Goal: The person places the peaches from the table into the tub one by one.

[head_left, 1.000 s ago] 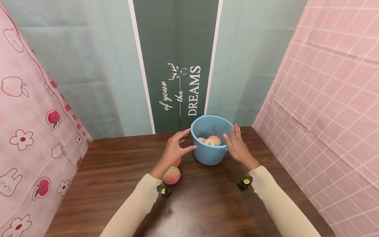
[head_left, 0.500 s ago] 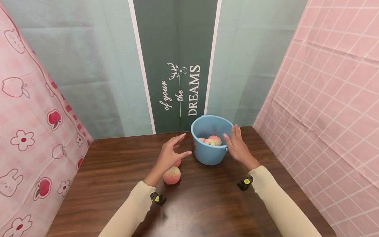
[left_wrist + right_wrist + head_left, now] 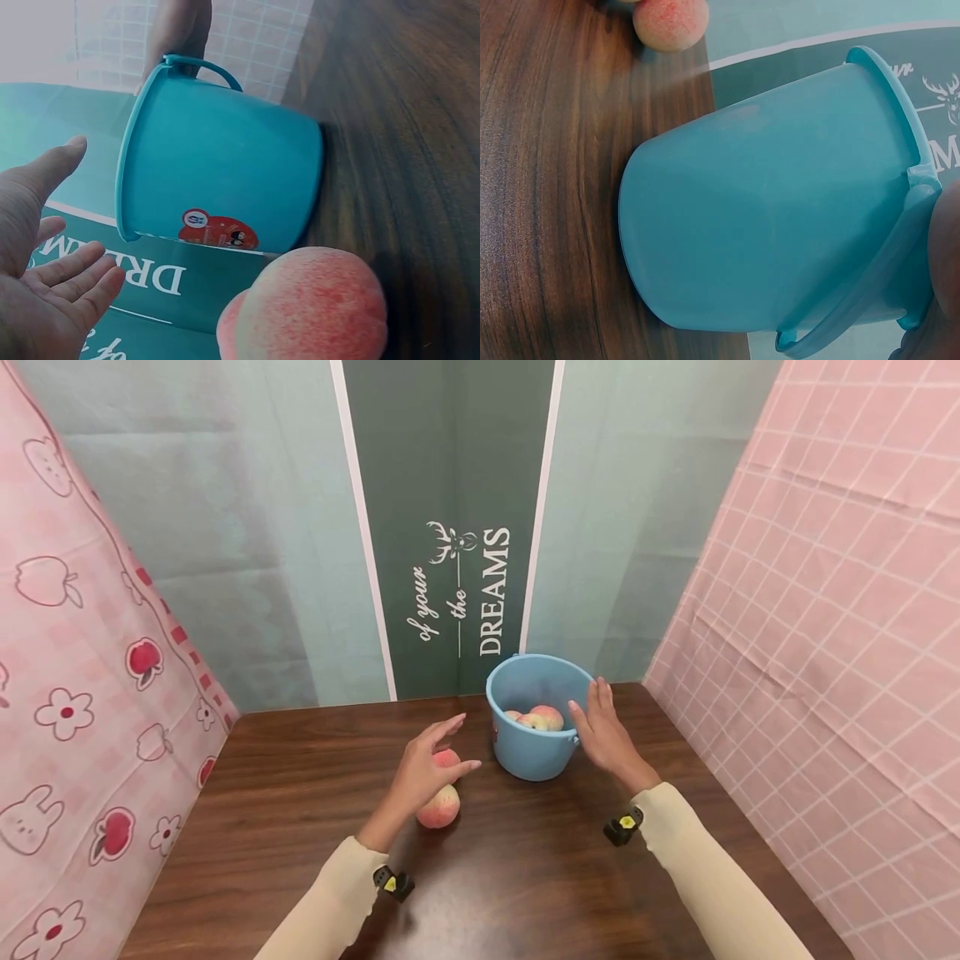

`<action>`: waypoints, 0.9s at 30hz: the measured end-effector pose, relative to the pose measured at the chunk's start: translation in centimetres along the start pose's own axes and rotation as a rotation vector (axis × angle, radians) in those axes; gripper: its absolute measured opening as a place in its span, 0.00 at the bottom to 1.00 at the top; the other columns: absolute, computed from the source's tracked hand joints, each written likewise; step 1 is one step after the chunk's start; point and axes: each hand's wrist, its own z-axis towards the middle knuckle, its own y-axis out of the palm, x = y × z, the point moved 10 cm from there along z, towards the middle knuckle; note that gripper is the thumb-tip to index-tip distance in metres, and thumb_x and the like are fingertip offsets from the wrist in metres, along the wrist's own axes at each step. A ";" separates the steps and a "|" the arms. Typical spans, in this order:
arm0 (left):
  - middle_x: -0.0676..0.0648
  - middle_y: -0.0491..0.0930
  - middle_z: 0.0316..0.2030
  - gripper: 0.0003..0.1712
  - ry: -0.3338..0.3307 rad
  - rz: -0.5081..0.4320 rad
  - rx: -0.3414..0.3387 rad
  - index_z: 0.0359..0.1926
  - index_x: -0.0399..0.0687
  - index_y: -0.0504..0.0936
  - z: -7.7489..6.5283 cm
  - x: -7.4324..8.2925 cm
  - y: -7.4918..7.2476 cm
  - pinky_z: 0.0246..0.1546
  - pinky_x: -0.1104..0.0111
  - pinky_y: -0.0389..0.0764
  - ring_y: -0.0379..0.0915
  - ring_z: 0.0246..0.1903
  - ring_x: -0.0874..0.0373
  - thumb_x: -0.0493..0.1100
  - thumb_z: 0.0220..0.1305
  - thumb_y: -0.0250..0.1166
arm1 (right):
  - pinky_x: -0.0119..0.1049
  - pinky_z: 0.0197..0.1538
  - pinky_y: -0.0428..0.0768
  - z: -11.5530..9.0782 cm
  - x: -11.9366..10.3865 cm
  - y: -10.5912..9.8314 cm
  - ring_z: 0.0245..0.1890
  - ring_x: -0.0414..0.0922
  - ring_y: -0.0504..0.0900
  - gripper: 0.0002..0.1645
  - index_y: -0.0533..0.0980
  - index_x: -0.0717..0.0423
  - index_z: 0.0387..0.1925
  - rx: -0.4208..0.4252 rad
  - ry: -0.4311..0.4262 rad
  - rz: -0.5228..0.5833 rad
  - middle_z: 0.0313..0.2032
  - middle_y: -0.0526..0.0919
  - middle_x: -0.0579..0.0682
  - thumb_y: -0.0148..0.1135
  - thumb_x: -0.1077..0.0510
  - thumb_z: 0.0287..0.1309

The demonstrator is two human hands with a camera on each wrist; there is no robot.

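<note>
A light blue bucket (image 3: 534, 753) stands upright on the table, and several peaches (image 3: 546, 718) lie inside it. My right hand (image 3: 606, 739) rests against the bucket's right rim, fingers fairly straight along the outside and thumb at the edge. In the right wrist view the bucket's handle (image 3: 862, 277) hangs down its side. Two more peaches sit to the bucket's left: a nearer one (image 3: 438, 808) and a redder one (image 3: 447, 758) behind it, partly covered by my left hand (image 3: 422, 768). That left hand hovers over them, thumb and fingers spread, holding nothing.
The brown wooden table (image 3: 510, 893) ends at a green backdrop (image 3: 450, 460) with white lettering. Pink patterned cloth (image 3: 67, 652) walls in the left side, and pink checked cloth (image 3: 847, 610) the right.
My left hand has left the bucket's rim, moving left and toward me until over the two loose peaches. My right hand and the bucket have stayed in place.
</note>
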 end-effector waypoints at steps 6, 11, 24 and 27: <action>0.47 0.78 0.63 0.45 -0.017 -0.021 -0.002 0.69 0.53 0.75 -1.2 -0.8 0.2 0.57 0.55 0.80 0.76 0.61 0.50 0.46 0.49 0.83 | 0.65 0.74 0.45 -0.1 0.2 0.1 0.79 0.56 0.26 0.51 0.29 0.63 0.78 -0.008 0.003 -0.003 0.79 0.21 0.55 0.27 0.31 0.77; 0.43 0.77 0.63 0.45 -0.021 -0.066 0.000 0.68 0.50 0.76 -1.9 -1.6 0.1 0.56 0.49 0.80 0.77 0.59 0.42 0.43 0.47 0.83 | 0.66 0.74 0.46 0.0 0.2 0.0 0.79 0.57 0.27 0.51 0.29 0.64 0.78 -0.002 -0.002 -0.002 0.79 0.21 0.55 0.27 0.31 0.77; 0.45 0.78 0.61 0.44 -0.081 -0.031 0.019 0.67 0.55 0.77 -4.3 -3.9 -0.6 0.55 0.46 0.80 0.77 0.58 0.42 0.45 0.48 0.84 | 0.66 0.74 0.47 0.1 0.0 -0.1 0.79 0.59 0.29 0.51 0.31 0.66 0.78 0.012 -0.014 0.009 0.79 0.22 0.57 0.29 0.32 0.77; 0.44 0.79 0.61 0.42 -0.085 -0.044 0.022 0.66 0.49 0.78 -4.6 -4.5 -0.8 0.56 0.44 0.78 0.77 0.58 0.40 0.44 0.48 0.83 | 0.66 0.74 0.47 0.1 0.0 -0.1 0.79 0.59 0.29 0.51 0.31 0.66 0.78 0.019 -0.017 0.010 0.79 0.23 0.57 0.29 0.32 0.77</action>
